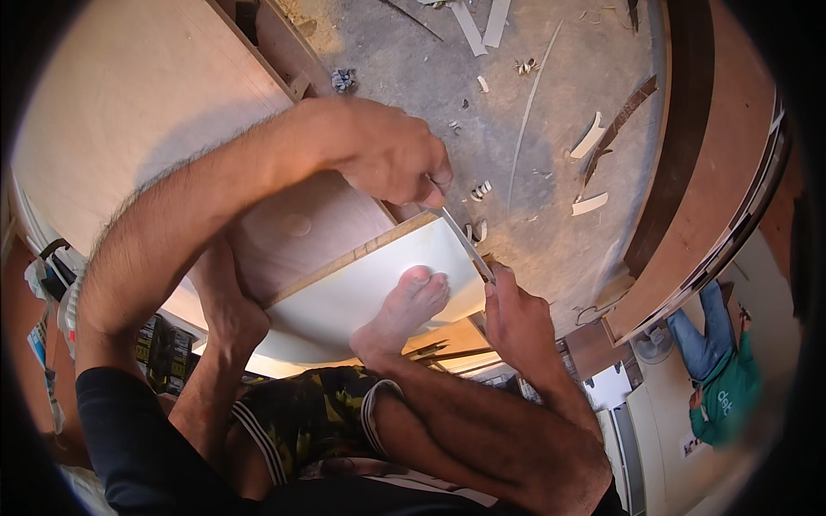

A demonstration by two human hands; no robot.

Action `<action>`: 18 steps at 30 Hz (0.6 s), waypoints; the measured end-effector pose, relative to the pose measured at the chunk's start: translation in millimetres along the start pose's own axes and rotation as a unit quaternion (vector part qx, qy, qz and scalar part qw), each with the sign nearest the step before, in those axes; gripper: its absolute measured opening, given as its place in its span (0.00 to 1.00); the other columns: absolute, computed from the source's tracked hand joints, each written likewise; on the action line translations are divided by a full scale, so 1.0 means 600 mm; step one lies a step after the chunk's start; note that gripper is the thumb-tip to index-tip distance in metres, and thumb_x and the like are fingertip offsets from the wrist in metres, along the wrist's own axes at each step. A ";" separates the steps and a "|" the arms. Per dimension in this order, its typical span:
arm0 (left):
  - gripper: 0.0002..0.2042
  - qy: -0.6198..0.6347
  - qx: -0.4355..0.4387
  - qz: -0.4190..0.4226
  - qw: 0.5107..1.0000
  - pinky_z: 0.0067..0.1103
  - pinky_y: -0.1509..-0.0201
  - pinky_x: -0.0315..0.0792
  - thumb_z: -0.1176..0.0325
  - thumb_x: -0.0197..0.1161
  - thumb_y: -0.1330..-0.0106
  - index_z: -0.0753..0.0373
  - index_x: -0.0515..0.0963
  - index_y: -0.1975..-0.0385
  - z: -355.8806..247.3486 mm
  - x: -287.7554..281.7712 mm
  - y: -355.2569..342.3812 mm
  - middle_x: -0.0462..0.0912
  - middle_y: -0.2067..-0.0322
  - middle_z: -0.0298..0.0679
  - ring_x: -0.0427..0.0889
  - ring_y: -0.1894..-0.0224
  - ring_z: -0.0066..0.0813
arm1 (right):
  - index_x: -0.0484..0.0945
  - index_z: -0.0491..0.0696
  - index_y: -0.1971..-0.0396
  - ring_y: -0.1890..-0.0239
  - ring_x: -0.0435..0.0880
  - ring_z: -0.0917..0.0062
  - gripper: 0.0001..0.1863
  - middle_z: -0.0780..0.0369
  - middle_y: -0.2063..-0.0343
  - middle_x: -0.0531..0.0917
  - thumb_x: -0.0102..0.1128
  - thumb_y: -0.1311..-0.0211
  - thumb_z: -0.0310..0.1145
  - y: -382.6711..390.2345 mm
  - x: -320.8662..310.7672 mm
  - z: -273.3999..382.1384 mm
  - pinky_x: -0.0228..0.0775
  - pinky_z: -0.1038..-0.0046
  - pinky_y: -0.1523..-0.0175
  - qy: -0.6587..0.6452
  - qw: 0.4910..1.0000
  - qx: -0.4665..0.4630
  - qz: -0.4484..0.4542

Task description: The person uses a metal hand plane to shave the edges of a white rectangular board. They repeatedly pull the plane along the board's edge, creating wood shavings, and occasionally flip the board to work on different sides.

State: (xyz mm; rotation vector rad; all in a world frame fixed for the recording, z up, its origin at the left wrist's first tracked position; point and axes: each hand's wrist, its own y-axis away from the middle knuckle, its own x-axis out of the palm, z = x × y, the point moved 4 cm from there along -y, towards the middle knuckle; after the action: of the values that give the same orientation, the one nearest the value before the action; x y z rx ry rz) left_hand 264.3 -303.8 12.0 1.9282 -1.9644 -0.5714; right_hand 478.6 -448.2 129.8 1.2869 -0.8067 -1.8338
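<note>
A white board (pixel 335 305) with a bare wood-coloured edge lies in front of me, and my foot (pixel 404 310) rests on its face. Along the board's right edge runs a thin, narrow grey file (pixel 467 243), tilted down to the right. My left hand (pixel 391 159) reaches across and pinches its far end with closed fingers. At the near end, my right hand (pixel 520 320) is closed on it, fingers curled beside the board's lower right corner. Much of both grips is hidden by the fingers.
A large pale wood panel (pixel 146 77) lies at the left. Curled shavings (pixel 482 191) and white strips (pixel 469 26) litter the concrete floor (pixel 387 69). A curved wooden piece (pixel 723 155) stands at the right. Beyond it is a person in a green top (pixel 727 396).
</note>
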 end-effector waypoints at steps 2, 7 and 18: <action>0.18 0.068 0.022 0.050 0.996 0.38 0.40 0.77 0.56 0.55 0.21 0.58 0.83 0.42 0.005 0.002 -0.006 0.89 0.51 0.48 0.86 0.46 0.47 | 0.73 0.43 0.44 0.69 0.88 0.52 0.15 0.48 0.71 0.86 0.57 0.27 0.28 0.000 -0.004 0.005 0.80 0.54 0.65 0.001 1.000 -0.012 -0.010; 0.20 0.136 0.008 0.072 0.988 0.35 0.39 0.76 0.56 0.51 0.18 0.57 0.80 0.36 0.022 0.020 -0.009 0.89 0.48 0.45 0.87 0.46 0.41 | 0.72 0.43 0.42 0.68 0.88 0.48 0.17 0.45 0.70 0.87 0.55 0.26 0.28 -0.010 -0.003 -0.002 0.80 0.51 0.64 -0.003 0.999 -0.033 0.002; 0.19 0.152 0.022 0.049 0.987 0.33 0.40 0.77 0.58 0.51 0.18 0.56 0.80 0.35 0.020 0.022 -0.007 0.89 0.46 0.45 0.86 0.47 0.38 | 0.72 0.44 0.44 0.65 0.89 0.54 0.18 0.52 0.66 0.87 0.59 0.32 0.25 -0.010 -0.015 0.000 0.81 0.55 0.62 0.018 0.999 -0.027 0.000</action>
State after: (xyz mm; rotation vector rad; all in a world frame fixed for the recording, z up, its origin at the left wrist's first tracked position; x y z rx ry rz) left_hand 261.5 -316.4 -1.0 1.8080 -1.8735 -0.1946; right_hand 479.3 -437.6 129.2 1.2824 -0.7338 -1.8156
